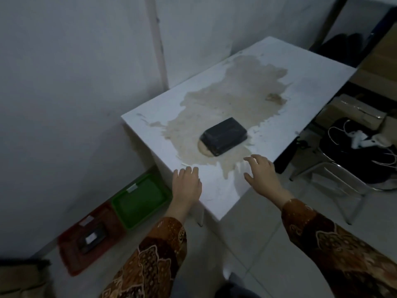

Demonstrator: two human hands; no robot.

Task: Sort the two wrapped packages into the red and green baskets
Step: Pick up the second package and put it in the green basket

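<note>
A dark wrapped package lies flat near the middle of the white table, on a worn brown patch. My left hand hovers at the table's near edge, fingers apart and holding nothing. My right hand reaches over the near corner, open, a short way in front of the package and not touching it. On the floor to the left stand a green basket, which looks bare inside, and a red basket. A second dark package with a white label lies in the red basket.
A wall runs along the left side with a pipe. A metal chair piled with dark items and cardboard boxes stand right of the table. Tiled floor lies below me.
</note>
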